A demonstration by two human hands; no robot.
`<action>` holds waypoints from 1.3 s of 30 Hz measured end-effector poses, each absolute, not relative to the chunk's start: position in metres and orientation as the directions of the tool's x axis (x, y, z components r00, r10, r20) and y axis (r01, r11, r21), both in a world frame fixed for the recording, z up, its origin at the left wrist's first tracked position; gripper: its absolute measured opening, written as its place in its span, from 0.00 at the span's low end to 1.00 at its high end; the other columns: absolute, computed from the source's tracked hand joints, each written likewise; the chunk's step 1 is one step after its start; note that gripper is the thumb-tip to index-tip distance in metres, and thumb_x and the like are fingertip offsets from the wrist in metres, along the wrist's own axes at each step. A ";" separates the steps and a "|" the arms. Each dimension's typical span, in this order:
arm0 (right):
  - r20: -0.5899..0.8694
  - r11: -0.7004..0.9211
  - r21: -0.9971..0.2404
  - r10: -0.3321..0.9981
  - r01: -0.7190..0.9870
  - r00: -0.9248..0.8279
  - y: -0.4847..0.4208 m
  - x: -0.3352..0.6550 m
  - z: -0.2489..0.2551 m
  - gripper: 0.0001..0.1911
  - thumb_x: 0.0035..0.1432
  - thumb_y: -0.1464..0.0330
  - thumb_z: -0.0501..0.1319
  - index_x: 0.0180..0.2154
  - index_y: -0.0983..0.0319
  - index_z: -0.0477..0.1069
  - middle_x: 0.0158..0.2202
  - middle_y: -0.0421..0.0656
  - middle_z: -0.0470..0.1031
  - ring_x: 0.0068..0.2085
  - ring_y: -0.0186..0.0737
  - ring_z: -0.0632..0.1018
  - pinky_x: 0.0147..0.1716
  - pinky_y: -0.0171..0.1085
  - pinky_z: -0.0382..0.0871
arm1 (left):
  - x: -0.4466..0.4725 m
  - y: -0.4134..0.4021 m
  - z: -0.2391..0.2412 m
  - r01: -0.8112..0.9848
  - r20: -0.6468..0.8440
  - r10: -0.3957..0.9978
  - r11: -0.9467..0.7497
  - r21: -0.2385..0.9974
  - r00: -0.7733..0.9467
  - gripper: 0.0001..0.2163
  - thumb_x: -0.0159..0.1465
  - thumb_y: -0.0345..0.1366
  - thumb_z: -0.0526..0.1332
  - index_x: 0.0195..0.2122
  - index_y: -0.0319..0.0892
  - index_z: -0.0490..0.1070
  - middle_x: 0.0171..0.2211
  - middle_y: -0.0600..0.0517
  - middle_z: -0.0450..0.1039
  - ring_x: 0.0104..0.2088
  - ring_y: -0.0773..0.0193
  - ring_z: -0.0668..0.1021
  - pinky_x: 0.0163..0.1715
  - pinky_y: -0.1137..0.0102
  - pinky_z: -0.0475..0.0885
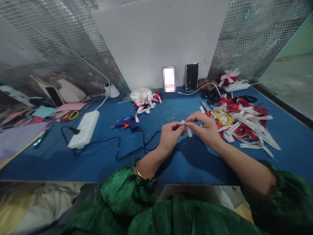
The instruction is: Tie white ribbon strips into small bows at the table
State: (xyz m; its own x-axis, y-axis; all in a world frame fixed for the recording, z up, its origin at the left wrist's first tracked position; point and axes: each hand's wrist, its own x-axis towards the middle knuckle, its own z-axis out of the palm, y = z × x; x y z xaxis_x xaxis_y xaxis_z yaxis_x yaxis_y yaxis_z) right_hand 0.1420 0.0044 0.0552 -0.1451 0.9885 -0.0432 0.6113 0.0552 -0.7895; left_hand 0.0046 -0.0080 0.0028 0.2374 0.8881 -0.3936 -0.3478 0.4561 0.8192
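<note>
Over the middle of the blue table, my left hand and my right hand meet at the fingertips. Both pinch a small white ribbon, whose loose end hangs down between them. The part of the ribbon at the fingertips is bunched and partly hidden. Right of my right hand lies a heap of white and red ribbon strips, with yellow-handled scissors on its left side. A blue glue gun rests on the table to the left of my left hand.
A black cord runs from the glue gun toward a white power strip. Ribbon pieces lie by a white dish. Two phones, one lit and one dark, lean against the back board. Coloured paper sheets cover the far left.
</note>
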 end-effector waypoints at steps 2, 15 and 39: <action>-0.061 0.045 -0.790 0.987 0.611 -0.151 0.004 0.142 0.054 0.04 0.53 0.67 0.62 0.27 0.61 0.72 0.29 0.42 0.72 0.33 0.38 0.72 0.36 0.38 0.66 | 0.004 -0.008 0.001 -0.309 -0.367 0.900 0.427 0.850 0.237 0.06 0.54 0.35 0.63 0.25 0.38 0.75 0.21 0.53 0.72 0.22 0.70 0.71 0.26 0.73 0.67; -0.201 -0.131 -0.806 0.978 0.578 -0.059 0.005 0.142 0.056 0.09 0.51 0.64 0.64 0.25 0.62 0.70 0.26 0.40 0.70 0.29 0.34 0.70 0.29 0.35 0.63 | 0.002 -0.008 0.007 -0.300 -0.339 0.905 0.409 0.862 0.259 0.07 0.56 0.35 0.60 0.28 0.39 0.76 0.23 0.51 0.74 0.23 0.68 0.73 0.27 0.73 0.68; -0.231 -0.170 -0.747 0.973 0.643 -0.011 0.002 0.142 0.050 0.07 0.55 0.67 0.59 0.28 0.63 0.68 0.24 0.38 0.67 0.24 0.30 0.65 0.24 0.32 0.58 | 0.006 -0.008 0.004 -0.371 -0.425 0.880 0.475 0.798 0.213 0.10 0.52 0.41 0.65 0.25 0.38 0.71 0.21 0.54 0.69 0.23 0.71 0.70 0.26 0.74 0.68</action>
